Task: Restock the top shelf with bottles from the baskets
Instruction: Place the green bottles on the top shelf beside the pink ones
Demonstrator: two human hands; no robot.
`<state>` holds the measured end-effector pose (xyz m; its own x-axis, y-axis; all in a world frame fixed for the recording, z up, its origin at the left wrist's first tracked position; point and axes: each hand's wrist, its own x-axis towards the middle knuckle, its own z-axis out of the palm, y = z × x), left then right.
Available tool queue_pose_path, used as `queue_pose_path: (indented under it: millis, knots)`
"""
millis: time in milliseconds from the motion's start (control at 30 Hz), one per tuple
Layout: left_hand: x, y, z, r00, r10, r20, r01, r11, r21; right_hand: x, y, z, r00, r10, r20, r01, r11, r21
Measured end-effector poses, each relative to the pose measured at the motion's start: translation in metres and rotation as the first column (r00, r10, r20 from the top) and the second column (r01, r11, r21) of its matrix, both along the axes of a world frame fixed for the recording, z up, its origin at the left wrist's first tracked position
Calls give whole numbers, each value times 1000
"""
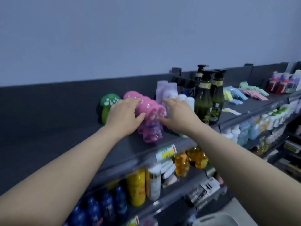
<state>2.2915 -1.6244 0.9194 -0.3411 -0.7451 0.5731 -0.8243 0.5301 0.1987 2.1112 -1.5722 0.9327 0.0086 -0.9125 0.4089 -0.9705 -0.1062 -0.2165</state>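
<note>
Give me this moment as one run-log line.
phase: arranging on top shelf | left hand: grips pink bottles | right hand: open, touching their right side | behind left hand: green bottle

Price tag [166, 152]: fixed on the front edge of the top shelf [65, 128]; a red upward arrow is seen at its right end, the print on its white and yellow fields blurred beyond reading.
Lower rail tag [209, 186]: black bars are shown, no figures legible.
Green pump bottles [206, 101]: gold neck labels, wording unreadable.
</note>
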Motion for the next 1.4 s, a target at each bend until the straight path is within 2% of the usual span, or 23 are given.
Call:
queue_pose_path:
  millis: [100, 400, 600, 833, 1033, 1200, 1333, 1400]
  knots:
    - [-15, 46, -25, 999, -34, -19, 35, 998, 48, -17, 45, -25, 1000, 31, 3, -31, 999, 29]
    - [-49, 142, -155, 996, -74, 44, 58, 954, 295, -62, 140, -162, 999, -35, 21, 27, 953, 303]
    - [-60, 173, -263, 993, -107, 42, 70, 852, 519, -76, 177, -273, 994, -89, 61, 49, 879, 475]
    - [-71, 173, -415, 999, -28, 26, -3, 613, 790, -82, 205, -425, 952, -230, 204, 41, 754, 656]
    - [-87, 153, -530, 986, 164, -12, -56, 400, 915, -80, 210, -534, 932, -307, 190, 64, 660, 749]
    - [-105, 123, -595, 949, 314, 17, -96, 240, 966, -81, 202, -587, 905, -356, 231, 65, 654, 754]
    - [-122, 100, -637, 873, 483, -62, 10, 109, 994, -77, 199, -614, 904, -348, 249, 53, 668, 742]
    - [-129, 94, -652, 824, 557, -99, 71, 71, 995, -74, 200, -622, 891, -368, 265, 51, 662, 748]
